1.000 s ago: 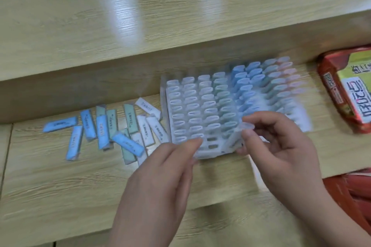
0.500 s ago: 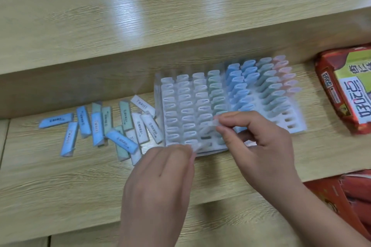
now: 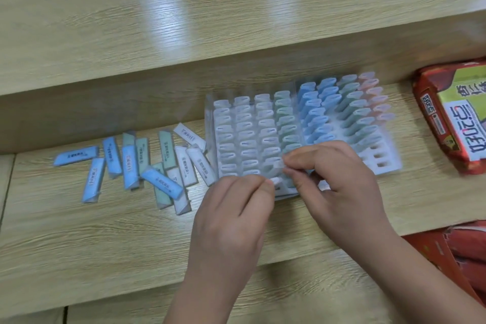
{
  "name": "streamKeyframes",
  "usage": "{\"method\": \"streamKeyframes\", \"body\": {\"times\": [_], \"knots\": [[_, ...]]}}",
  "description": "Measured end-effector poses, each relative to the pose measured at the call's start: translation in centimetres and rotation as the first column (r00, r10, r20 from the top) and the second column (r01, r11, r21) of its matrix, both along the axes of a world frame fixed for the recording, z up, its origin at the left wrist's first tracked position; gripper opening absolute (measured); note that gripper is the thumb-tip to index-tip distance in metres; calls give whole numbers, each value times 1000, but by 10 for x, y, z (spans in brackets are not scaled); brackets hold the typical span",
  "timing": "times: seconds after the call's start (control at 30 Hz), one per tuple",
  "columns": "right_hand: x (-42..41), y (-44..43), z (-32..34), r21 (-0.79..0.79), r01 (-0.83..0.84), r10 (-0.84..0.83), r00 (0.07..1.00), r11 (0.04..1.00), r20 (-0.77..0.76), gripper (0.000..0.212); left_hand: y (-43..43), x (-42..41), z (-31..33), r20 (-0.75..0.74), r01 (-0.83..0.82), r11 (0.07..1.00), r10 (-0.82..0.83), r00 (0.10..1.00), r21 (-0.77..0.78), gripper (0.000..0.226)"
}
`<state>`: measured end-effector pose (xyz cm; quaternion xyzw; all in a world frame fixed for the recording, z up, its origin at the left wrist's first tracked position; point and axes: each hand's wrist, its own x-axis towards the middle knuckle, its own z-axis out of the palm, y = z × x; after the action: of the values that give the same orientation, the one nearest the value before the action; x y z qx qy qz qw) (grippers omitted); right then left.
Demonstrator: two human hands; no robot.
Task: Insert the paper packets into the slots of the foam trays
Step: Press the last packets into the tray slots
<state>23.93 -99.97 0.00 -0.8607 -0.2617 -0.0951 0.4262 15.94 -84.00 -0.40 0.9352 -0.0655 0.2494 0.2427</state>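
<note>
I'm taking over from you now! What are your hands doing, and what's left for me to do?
Right hand: pinching a white packet over the trays.
Left hand: curled at the front edge; grip unclear.
Done: most slots filled.
Left: seat this packet, fill the empty slots, using the loose packets on the left.

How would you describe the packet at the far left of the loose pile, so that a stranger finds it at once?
On the lower wooden shelf, left of the foam trays, loose paper packets lie scattered. Take the blue packet at the far left end of that pile. Its neighbours point away from the viewer; it lies nearly sideways.
</note>
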Motion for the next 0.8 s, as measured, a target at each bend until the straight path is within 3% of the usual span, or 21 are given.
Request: {"method": "streamKeyframes", "body": {"times": [0.27,0.5,0.6,0.7,0.8], "knots": [[3,-3,-1,-164,-56,76,990,985,119,9,6,4,9,-69,104,988,-96,993,118,17],[-8,-6,3,-394,-5,67,987,919,144,36,1,3,8,-116,-43,977,68,991,211,27],[-16,5,8,-363,76,-10,984,928,180,34,10,-8,4,-95,-60,986,75,993,155,29],[-30,36,13,-249,53,4,974,967,225,24,39,-29,-3,-89,-211,977,208,974,-30,29],[-47,89,16,-233,-129,153,984,964,89,25,84,-50,-10,-147,-483,869,467,872,-109,26]]}}
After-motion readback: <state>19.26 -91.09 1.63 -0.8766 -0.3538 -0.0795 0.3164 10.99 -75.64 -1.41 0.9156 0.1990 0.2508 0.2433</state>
